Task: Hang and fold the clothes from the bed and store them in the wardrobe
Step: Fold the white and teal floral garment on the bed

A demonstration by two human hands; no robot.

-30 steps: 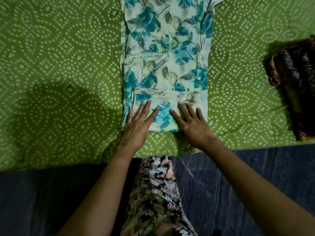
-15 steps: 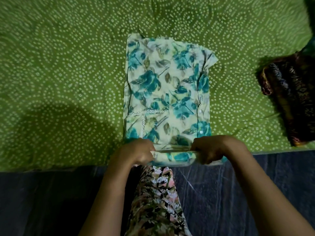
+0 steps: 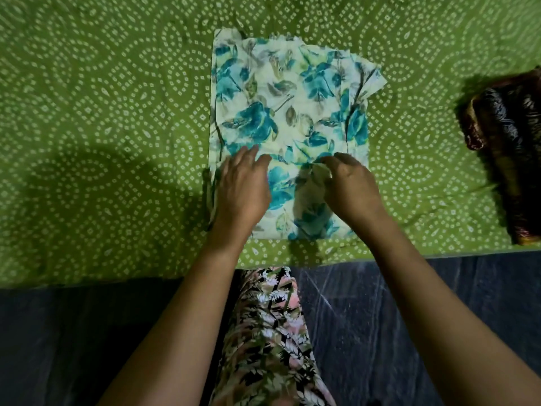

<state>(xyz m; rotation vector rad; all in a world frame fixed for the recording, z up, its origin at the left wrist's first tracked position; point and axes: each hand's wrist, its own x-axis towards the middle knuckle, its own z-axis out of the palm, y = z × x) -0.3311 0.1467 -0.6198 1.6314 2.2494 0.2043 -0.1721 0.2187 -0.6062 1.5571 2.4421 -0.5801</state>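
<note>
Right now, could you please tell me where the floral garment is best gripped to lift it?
Probably at its near folded edge, coming from the near side and taking both corners: the floral garment has its layers joined there, while its far right corner splays loose.

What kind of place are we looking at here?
Probably a home bedroom: a bed covered by a green dotted bedsheet, a floral garment part-folded on it, a dark pile of clothes to the right, and dark stone-like floor at the bed's edge.
</note>
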